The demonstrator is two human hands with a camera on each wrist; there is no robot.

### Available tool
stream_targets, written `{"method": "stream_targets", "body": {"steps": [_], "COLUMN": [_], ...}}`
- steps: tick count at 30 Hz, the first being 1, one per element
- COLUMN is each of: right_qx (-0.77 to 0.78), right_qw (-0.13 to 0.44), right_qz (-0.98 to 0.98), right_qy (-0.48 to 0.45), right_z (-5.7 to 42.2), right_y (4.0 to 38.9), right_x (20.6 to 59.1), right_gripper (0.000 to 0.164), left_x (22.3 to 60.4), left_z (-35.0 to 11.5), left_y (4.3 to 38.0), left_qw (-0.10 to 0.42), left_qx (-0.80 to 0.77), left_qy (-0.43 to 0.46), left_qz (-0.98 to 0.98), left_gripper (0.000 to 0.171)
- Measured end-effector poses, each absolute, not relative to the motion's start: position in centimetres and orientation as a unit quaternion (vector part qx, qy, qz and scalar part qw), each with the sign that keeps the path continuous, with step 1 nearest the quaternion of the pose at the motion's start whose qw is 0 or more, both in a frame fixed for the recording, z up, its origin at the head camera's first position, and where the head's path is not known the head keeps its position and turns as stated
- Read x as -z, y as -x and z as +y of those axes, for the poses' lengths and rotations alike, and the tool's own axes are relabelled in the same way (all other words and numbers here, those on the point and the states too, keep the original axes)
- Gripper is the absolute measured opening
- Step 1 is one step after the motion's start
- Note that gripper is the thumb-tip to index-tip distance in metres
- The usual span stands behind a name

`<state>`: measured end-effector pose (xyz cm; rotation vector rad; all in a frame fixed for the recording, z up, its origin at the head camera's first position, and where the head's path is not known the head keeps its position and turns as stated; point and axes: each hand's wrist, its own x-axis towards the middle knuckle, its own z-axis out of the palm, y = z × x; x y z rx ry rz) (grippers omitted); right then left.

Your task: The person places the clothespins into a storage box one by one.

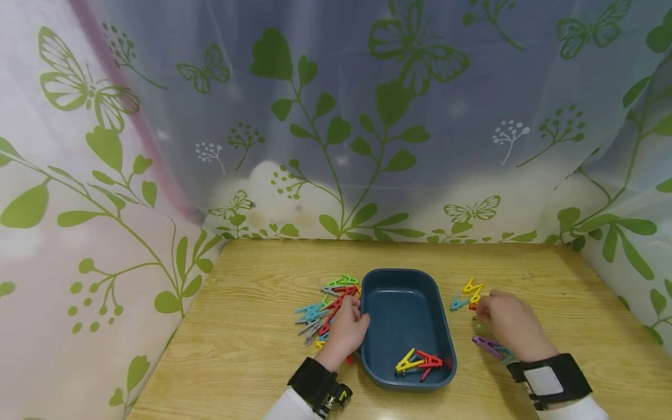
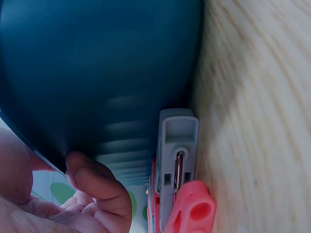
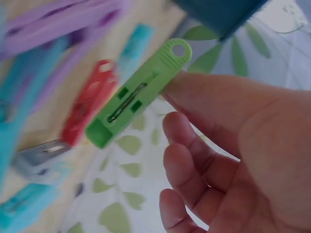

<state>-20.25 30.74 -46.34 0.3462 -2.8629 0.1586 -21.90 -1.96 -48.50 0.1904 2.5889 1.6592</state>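
Note:
My left hand (image 1: 345, 331) grips the left rim of a dark blue plastic box (image 1: 401, 315). In the left wrist view its fingers (image 2: 99, 182) curl at the box edge, close to a grey clothespin (image 2: 177, 141) and a pinkish-red clothespin (image 2: 194, 208) beside the wall. To the right of the box, my right hand (image 1: 513, 326) pinches a green clothespin (image 3: 141, 94) by one end. Around that hand are a purple clothespin (image 1: 487, 345), yellow clothespins (image 1: 471, 287) and a blue clothespin (image 1: 459, 303). Inside the box's near end lie a yellow clothespin (image 1: 406, 363) and a red one.
A loose pile of clothespins (image 1: 312, 314) in several colours spreads left of the box, partly hidden by the left hand. All of it rests on a wooden table (image 1: 252, 338). A curtain (image 1: 336, 146) with leaves and butterflies hangs behind and at both sides.

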Motion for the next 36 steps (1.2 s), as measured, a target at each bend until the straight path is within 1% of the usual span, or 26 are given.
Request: {"method": "stream_targets", "body": {"steps": [7,11,15,17,20,26,31,36], "right_qx": [-0.054,-0.041,-0.038,-0.046,-0.059,-0.075,-0.082,-0.088], "right_qw": [0.215,0.244,0.256,0.245,0.214,0.147,0.115,0.096], "right_qz": [-0.961,-0.95,-0.942,-0.941,-0.94,-0.934,-0.936,-0.938], "right_qy": [-0.166,-0.188,-0.215,-0.23,-0.258,-0.318,-0.322,-0.321], "right_z": [28.0,26.2,24.5,23.8,22.8,21.4,20.7,20.5], "right_y": [18.6,17.7,16.9,16.5,16.1,15.4,15.2,15.3], "right_x": [43.7,42.8,42.5,42.5,42.7,43.5,44.1,44.5], "right_gripper": [0.019,0.021,0.023,0.023,0.025,0.021,0.017,0.017], "left_x": [48.5,48.4,48.4,48.4,48.5,48.7,48.7,48.7], "left_z": [-2.0,-2.0,-2.0,-1.9,-2.0,-2.0,-2.0,-1.9], "left_y": [22.0,22.0,22.0,22.0,22.0,22.0,22.0,22.0], "left_qw": [0.033,0.033,0.036,0.035,0.032,0.027,0.026,0.025], "left_qx": [-0.537,-0.536,-0.539,-0.538,-0.537,-0.536,-0.538,-0.535], "left_qy": [-0.063,-0.064,-0.064,-0.062,-0.062,-0.064,-0.067,-0.068], "left_qz": [0.84,0.841,0.839,0.84,0.841,0.841,0.84,0.842], "left_gripper": [0.025,0.026,0.026,0.025,0.025,0.025,0.024,0.024]}}
